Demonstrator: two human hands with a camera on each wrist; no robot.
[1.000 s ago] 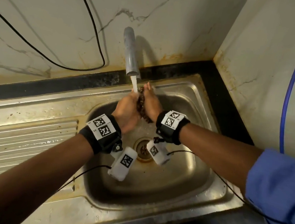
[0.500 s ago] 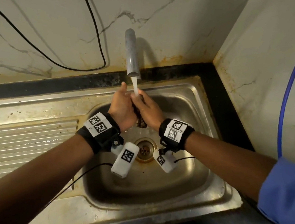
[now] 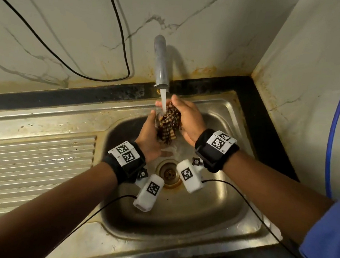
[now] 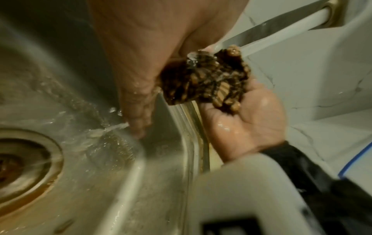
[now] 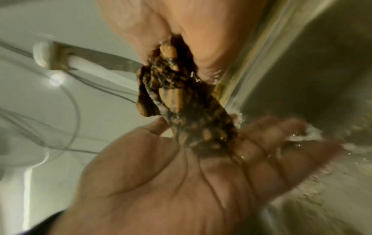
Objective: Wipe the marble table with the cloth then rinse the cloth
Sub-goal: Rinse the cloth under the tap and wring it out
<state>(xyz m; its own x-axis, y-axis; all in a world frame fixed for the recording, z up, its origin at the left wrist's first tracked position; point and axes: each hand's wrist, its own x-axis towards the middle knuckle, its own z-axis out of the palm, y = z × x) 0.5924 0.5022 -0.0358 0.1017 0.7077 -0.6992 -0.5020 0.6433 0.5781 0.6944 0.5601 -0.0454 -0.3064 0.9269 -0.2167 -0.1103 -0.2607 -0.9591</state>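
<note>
**Cloth pressed between two palms under the running tap**

The cloth (image 3: 168, 124), a wet brown-and-tan bundle with a knobbly weave, sits directly below the tap (image 3: 161, 63), and the stream of water (image 3: 163, 101) lands on its upper end. It is sandwiched between the person's two hands above the basin of the steel sink (image 3: 215, 213), nearer the tap than the drain (image 3: 168, 171).

The left hand (image 3: 150, 135) lies on the side of the cloth away from the corner wall, palm turned inward against it, its fingers fairly straight and reaching up toward the tap. In the right wrist view the left palm (image 5: 181, 182) shows flat and open, with the cloth (image 5: 181, 103) resting on the base of its fingers. The right hand (image 3: 187, 120) faces it from the other side, palm against the cloth, fingers pointing up past the stream; the left wrist view shows the cloth (image 4: 209, 79) lying in the right palm (image 4: 245, 120) with the fingers not wrapped round it. Both hands are thus flat, pressing the bundle between them rather than clenching it.

Both forearms reach in from the near edge of the sink, converging below the tap, wrists raised above the basin. Water runs off the left hand (image 4: 136, 66) toward the drain (image 4: 20, 167).
</note>
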